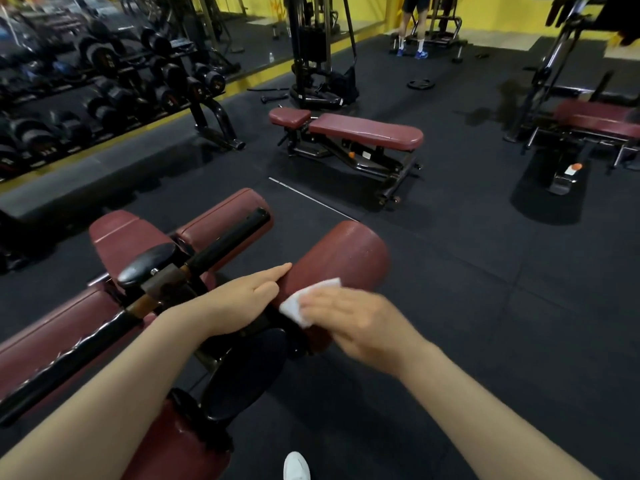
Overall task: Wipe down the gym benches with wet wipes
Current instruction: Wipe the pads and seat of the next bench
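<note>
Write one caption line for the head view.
Right hand wipes maroon padded roller with white wet wipe; left hand steadies it.

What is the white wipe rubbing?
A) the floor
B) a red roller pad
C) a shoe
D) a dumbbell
B: the right hand presses the wipe flat on the red roller pad, while the left hand rests on the pad beside it.

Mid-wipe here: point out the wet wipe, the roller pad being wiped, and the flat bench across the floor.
wet wipe [304,303], head view, on its exposed white middle.
roller pad [346,254], head view, on its upper curved side.
flat bench [367,131], head view, on the long pad's top.
</note>
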Available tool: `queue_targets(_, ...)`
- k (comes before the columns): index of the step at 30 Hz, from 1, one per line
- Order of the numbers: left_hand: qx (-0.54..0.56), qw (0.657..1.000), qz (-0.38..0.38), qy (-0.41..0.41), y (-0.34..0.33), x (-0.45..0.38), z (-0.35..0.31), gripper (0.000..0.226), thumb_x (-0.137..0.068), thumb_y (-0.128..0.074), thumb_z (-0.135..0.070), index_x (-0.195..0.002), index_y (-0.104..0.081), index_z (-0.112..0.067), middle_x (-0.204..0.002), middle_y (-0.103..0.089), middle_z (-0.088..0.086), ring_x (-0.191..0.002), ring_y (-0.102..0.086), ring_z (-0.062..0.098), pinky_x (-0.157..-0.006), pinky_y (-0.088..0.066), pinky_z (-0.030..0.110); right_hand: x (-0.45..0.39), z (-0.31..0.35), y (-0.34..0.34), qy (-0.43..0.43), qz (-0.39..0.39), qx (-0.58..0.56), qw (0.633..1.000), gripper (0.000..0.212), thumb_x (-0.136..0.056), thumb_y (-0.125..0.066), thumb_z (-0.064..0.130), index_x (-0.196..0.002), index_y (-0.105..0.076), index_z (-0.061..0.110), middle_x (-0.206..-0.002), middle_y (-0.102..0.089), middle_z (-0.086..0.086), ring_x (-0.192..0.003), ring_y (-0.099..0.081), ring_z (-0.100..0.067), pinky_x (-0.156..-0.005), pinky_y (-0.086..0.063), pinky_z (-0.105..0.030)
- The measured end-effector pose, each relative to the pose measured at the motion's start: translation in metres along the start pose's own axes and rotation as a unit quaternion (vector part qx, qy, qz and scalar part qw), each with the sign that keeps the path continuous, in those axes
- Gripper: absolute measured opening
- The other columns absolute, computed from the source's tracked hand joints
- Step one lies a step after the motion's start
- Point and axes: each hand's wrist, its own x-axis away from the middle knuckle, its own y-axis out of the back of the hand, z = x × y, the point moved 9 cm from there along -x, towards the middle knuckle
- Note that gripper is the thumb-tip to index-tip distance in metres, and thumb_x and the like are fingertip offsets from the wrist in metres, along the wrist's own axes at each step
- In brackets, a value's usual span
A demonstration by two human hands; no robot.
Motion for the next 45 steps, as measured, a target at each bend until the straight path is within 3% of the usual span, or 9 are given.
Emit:
queue_targets(5, 0.023, 0.999, -0.005, -0.032, 0.007, 0.008, -0.02, 0.056, -0.097, -0.029, -0.031, -0.153, -0.029, -0.031, -0.153, -0.025, -0.025, -0.142, -0.022, -0.008, -0.122, -0.013, 0.023, 0.016, -0.104, 0.056, -0.281, -0.126, 0.088, 0.947, 0.04, -0.087, -0.043, 0.009, -0.114, -0.071, 0.015, -0.122, -0.067, 0.002, -0.112, -0.064, -0.015, -0.099, -0.045, -0.024)
queue_targets(12, 0.035, 0.999, -0.013, -0.004, 0.003, -0.004, -0.005, 0.051, -0.101, -0.031, -0.021, -0.151, -0.036, -0.029, -0.154, -0.033, -0.018, -0.142, -0.028, -0.003, -0.121, -0.015, 0.024, 0.005, 0.01, -0.012, 0.014, 0.011, -0.011, 1.0, 0.031, -0.089, -0.052, -0.008, -0.113, -0.071, 0.001, -0.125, -0.065, -0.01, -0.121, -0.059, -0.021, -0.104, -0.045, -0.035)
queue_targets(17, 0.09, 0.996, -0.005, -0.005, 0.008, 0.0, -0.006, 0.048, -0.104, -0.03, -0.015, -0.148, -0.04, -0.031, -0.151, -0.037, -0.02, -0.137, -0.033, -0.005, -0.119, -0.019, 0.021, 0.013, -0.095, 0.043, -0.255, -0.146, 0.069, 0.953, 0.035, -0.089, -0.049, 0.006, -0.114, -0.072, 0.015, -0.12, -0.068, 0.003, -0.112, -0.062, -0.01, -0.093, -0.052, -0.038)
queue_targets(19, 0.065, 0.997, -0.006, -0.043, 0.004, 0.009, -0.023, 0.053, -0.098, -0.032, -0.023, -0.15, -0.036, -0.031, -0.153, -0.03, -0.024, -0.14, -0.027, -0.009, -0.12, -0.016, 0.02, 0.01, -0.08, 0.036, -0.236, -0.145, 0.066, 0.958, 0.033, -0.09, -0.05, 0.004, -0.112, -0.073, 0.012, -0.12, -0.069, 0.0, -0.113, -0.062, -0.012, -0.094, -0.051, -0.038)
queue_targets(24, 0.038, 0.999, -0.012, -0.033, 0.001, 0.0, -0.017, 0.048, -0.104, -0.032, -0.017, -0.151, -0.035, -0.025, -0.152, -0.028, -0.021, -0.142, -0.022, -0.007, -0.118, -0.011, 0.016, 0.011, 0.009, -0.003, 0.019, -0.006, 0.004, 1.0, 0.029, -0.091, -0.05, -0.006, -0.11, -0.071, 0.0, -0.124, -0.065, -0.01, -0.12, -0.059, -0.02, -0.102, -0.047, -0.035)
queue_targets(30, 0.073, 0.997, 0.004, 0.019, -0.001, -0.004, 0.008, 0.058, -0.091, -0.031, -0.04, -0.148, -0.039, -0.039, -0.153, -0.035, -0.023, -0.141, -0.029, -0.004, -0.123, -0.017, 0.031, 0.003, -0.096, 0.044, -0.232, -0.121, 0.087, 0.961, 0.037, -0.087, -0.046, 0.007, -0.112, -0.073, 0.013, -0.12, -0.069, 0.001, -0.113, -0.062, -0.013, -0.094, -0.05, -0.036)
queue_targets(37, 0.043, 0.997, -0.005, -0.057, -0.002, 0.005, -0.018, 0.067, -0.085, -0.026, -0.038, -0.152, -0.03, -0.032, -0.153, -0.023, -0.028, -0.141, -0.018, -0.014, -0.121, -0.011, 0.019, -0.004, 0.0, -0.004, 0.009, 0.001, -0.013, 1.0, 0.033, -0.083, -0.061, -0.009, -0.11, -0.073, 0.005, -0.122, -0.067, -0.007, -0.117, -0.062, -0.017, -0.102, -0.047, -0.031)
queue_targets(42, 0.09, 0.996, 0.005, 0.01, -0.003, -0.005, 0.011, 0.065, -0.083, -0.029, -0.048, -0.148, -0.037, -0.043, -0.152, -0.034, -0.028, -0.14, -0.027, -0.008, -0.123, -0.017, 0.03, -0.004, -0.09, 0.039, -0.239, -0.117, 0.081, 0.961, 0.038, -0.085, -0.046, 0.009, -0.109, -0.074, 0.017, -0.115, -0.071, 0.004, -0.107, -0.065, -0.014, -0.096, -0.049, -0.027)
queue_targets(45, 0.105, 0.994, -0.001, 0.016, -0.003, -0.006, 0.01, 0.065, -0.084, -0.029, -0.044, -0.148, -0.038, -0.04, -0.152, -0.036, -0.026, -0.14, -0.028, -0.007, -0.123, -0.017, 0.031, -0.008, -0.067, 0.029, -0.224, -0.123, 0.067, 0.965, 0.04, -0.084, -0.045, 0.006, -0.11, -0.073, 0.016, -0.116, -0.07, 0.004, -0.109, -0.063, -0.012, -0.1, -0.043, -0.017)
